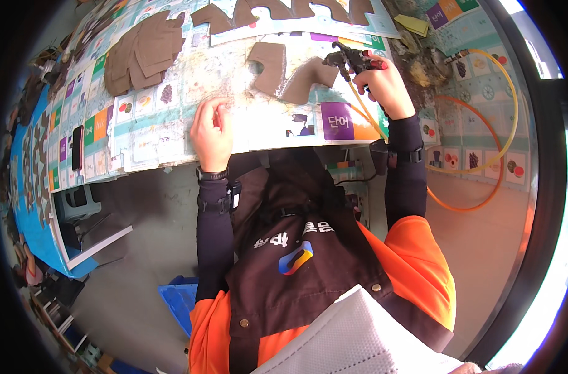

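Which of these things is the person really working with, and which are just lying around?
In use: spray gun in right hand; brown cut piece; left hand resting on table.
Lying about: stacked brown pieces; black phone; grey stool.

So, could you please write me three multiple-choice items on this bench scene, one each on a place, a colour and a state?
1. Where does the stack of brown pieces lie?
A. On the floor
B. On the bench's far left part
C. On the person's lap

2. What colour is the hose from the spray gun?
A. Yellow-orange
B. Blue
C. Black

3. What is the left hand doing?
A. Gripping the spray gun
B. Lifting a brown piece
C. Resting on the bench, holding nothing

Answers: 1 B, the stack sits on the bench, left of the hands. 2 A, the loop beside the bench is yellow-orange. 3 C, only the right hand grips the gun.
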`<move>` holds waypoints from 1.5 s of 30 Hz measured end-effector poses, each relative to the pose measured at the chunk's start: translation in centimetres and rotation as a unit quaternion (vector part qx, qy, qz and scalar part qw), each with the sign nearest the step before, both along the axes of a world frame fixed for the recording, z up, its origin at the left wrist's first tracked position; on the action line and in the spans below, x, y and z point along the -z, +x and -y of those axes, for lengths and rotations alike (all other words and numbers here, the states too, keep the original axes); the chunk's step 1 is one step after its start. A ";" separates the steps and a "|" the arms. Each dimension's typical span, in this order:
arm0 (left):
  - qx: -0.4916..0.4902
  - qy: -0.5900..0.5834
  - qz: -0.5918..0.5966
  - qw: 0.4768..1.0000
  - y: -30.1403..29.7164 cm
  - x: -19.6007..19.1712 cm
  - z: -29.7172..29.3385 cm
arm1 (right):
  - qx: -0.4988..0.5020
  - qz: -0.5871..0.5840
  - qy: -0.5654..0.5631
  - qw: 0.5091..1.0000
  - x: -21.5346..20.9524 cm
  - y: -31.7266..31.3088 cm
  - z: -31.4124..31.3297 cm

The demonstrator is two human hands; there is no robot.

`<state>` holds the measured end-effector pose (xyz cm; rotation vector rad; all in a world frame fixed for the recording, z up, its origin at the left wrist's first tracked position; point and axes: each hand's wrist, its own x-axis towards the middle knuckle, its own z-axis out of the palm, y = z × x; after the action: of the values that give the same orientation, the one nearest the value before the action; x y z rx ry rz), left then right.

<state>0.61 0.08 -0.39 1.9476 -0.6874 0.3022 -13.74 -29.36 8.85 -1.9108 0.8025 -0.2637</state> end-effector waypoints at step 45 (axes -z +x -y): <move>0.265 -0.001 -0.050 0.963 -0.1 -19.3 17.9 | 0.122 0.263 -0.370 0.883 6.5 -9.2 -3.0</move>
<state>0.54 -17.83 18.96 1.6857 -1.1036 -0.1252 -22.96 -26.37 2.37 -2.2481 0.5985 -1.3477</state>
